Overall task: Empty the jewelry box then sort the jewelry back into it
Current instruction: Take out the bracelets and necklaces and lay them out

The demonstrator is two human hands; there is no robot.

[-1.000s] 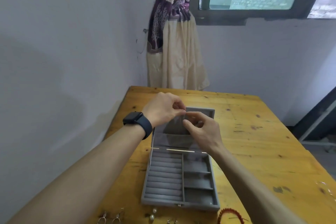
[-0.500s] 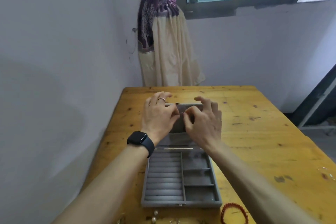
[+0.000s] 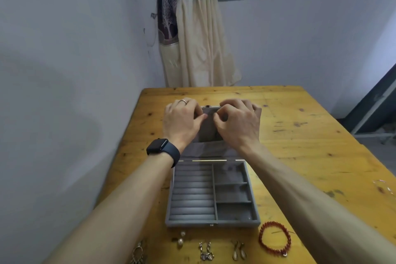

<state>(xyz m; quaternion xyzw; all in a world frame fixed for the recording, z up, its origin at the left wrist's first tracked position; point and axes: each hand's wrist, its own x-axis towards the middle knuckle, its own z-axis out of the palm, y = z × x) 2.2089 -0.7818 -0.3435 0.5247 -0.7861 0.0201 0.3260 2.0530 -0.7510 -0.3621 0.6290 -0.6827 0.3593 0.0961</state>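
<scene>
The grey jewelry box (image 3: 213,224) lies open on the wooden table (image 3: 304,156), its ring rolls and compartments empty. Its lid (image 3: 207,133) stands up at the far side. My left hand (image 3: 182,120), with a ring and a dark watch, curls over the lid's upper left edge. My right hand (image 3: 237,122) curls over the upper right, thumb and forefinger pinched against the lid's inner face. Whatever sits between the fingertips is too small to see. A red bead bracelet (image 3: 260,239), pearl earrings (image 3: 180,242) and two silver earring pairs (image 3: 206,252) (image 3: 238,252) lie before the box.
A hoop-shaped piece (image 3: 138,253) lies at the table's near left edge. A faint thin clear piece (image 3: 383,186) lies near the right edge. The wall runs close along the table's left side. A tied curtain (image 3: 199,45) hangs behind the far edge, under a window.
Both hands moved from in front of the lid up to its top edge and now rest on it. The view tilted down, showing the jewelry laid out in front of the box.
</scene>
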